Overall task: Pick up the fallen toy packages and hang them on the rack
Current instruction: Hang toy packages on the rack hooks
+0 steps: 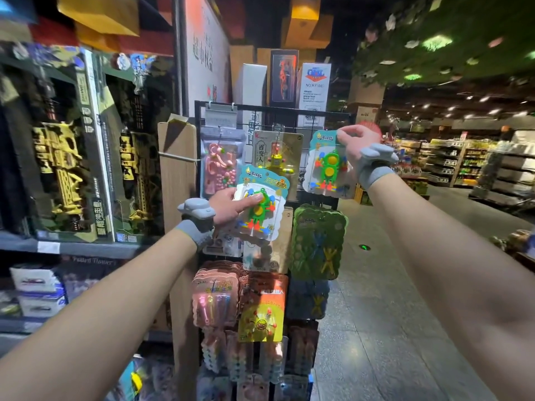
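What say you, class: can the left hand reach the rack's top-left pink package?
Probably yes: the pink package hangs mostly uncovered above the left hand, though that hand grips a green package.

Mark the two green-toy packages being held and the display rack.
Lower-left toy package (260,216): head view, green toy's body under the blister.
Upper-right toy package (329,167): head view, green toy's body.
Rack (260,107): head view, black top bar.

Both arms are extended toward the rack (289,109). The lower package (262,217) is gripped mid-rack by the left hand (230,206), the upper package (328,166) pinched upper-right by the right hand (356,143).
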